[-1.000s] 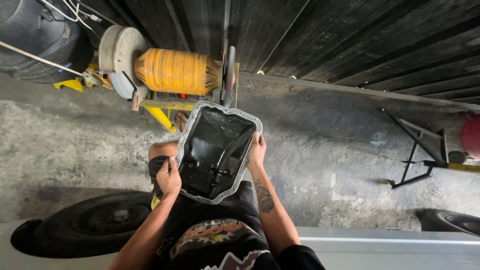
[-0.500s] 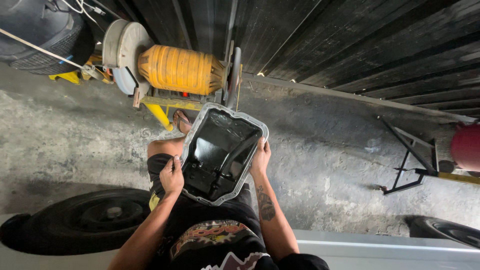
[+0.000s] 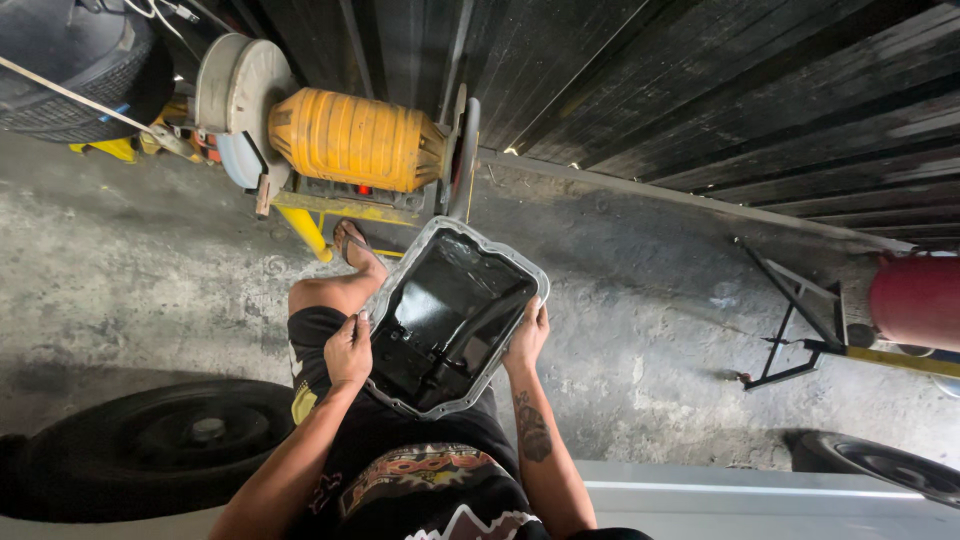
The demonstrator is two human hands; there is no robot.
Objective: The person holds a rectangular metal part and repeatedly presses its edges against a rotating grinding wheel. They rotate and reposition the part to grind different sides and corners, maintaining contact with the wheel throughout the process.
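Note:
I hold a shallow metal pan [image 3: 470,262] with a grey bolt-hole rim and a black, oily inside, level above my lap. My left hand [image 3: 348,350] grips its left rim, thumb on the edge. My right hand [image 3: 527,338] clasps the right rim from outside. The pan tilts a little, its far end toward the yellow machine. My left leg sticks out from under it, with the sandalled foot [image 3: 352,243] by the machine's frame.
A yellow ribbed motor [image 3: 350,140] with a grey disc guard stands on a yellow frame ahead. A black tyre [image 3: 150,440] lies at my left, another [image 3: 880,470] at the lower right. A black metal stand [image 3: 800,320] and a red cylinder [image 3: 915,300] stand to the right. Dark corrugated wall behind.
The view has shifted, so the pan and the hands sit slightly lower and more to the right. Both hands keep the same grip on the rim.

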